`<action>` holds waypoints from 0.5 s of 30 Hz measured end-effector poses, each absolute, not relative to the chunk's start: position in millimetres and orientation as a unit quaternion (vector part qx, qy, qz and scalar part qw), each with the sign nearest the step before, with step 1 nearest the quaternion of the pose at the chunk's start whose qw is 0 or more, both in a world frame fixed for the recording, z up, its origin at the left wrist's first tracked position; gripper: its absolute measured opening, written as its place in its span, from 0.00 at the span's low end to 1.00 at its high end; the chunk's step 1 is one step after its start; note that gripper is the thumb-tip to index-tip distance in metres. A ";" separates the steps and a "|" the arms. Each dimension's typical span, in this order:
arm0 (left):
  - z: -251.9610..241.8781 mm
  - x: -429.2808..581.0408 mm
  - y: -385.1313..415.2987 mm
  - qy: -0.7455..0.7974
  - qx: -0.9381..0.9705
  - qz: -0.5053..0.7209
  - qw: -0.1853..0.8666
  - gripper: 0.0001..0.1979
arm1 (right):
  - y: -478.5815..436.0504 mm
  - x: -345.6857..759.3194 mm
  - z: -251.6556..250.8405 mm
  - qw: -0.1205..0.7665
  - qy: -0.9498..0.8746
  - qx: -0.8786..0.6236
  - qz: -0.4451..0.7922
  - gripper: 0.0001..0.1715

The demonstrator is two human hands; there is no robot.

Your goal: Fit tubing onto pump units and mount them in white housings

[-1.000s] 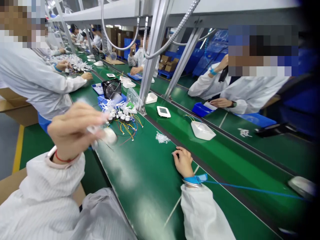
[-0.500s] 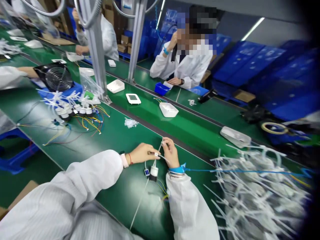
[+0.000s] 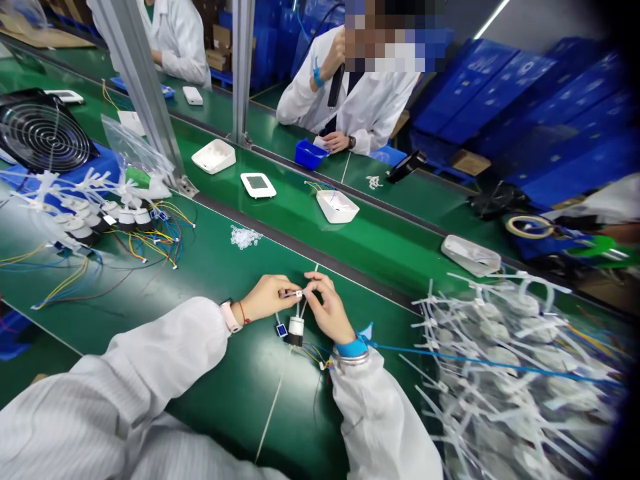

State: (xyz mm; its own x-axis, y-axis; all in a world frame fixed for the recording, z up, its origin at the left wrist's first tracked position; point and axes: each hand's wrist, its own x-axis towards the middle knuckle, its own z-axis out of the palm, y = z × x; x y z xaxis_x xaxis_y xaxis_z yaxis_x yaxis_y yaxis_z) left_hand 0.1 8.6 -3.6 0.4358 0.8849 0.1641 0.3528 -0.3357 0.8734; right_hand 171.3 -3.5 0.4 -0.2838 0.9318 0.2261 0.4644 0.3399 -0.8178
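Note:
My left hand (image 3: 270, 295) is closed in a pinch on a thin tube near a small white block (image 3: 299, 293), which looks like the head of a cable tie. My right hand (image 3: 327, 307) has its fingertips pressed together just right of this block, apparently on the tie's strip; the fingers hide part of it. A thin white strip (image 3: 316, 268) sticks up behind the right fingers. Below both hands stands a small white-and-black pump (image 3: 296, 328) with tubes on top. Beside it hangs a small blue tag (image 3: 281, 330), and coloured wires (image 3: 315, 357) trail to the right.
Many pumps with white strips (image 3: 500, 360) are heaped at right; more pumps (image 3: 80, 220) with wires lie left, near a black fan (image 3: 50, 133). Small clear rings (image 3: 245, 237) lie ahead. White housings (image 3: 337, 205) sit on the green belt. A blue cord (image 3: 450, 355) runs from my right wrist.
My view has shifted, and both hands appear slightly further left and higher. My right fingers have come down from the strip's upper end to the white block beside the left fingers.

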 end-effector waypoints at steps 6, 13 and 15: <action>-3.5 0.7 8.3 0.423 0.755 0.338 0.370 0.07 | -3.6 170.1 -4.2 0.349 -0.748 -0.473 0.309 0.08; -0.6 -0.1 7.4 0.426 0.756 0.337 0.365 0.06 | -4.5 166.1 -4.9 0.372 -0.736 -0.467 0.318 0.06; 0.9 0.1 6.9 0.424 0.753 0.341 0.369 0.07 | -4.1 165.6 -6.6 0.389 -0.707 -0.459 0.371 0.06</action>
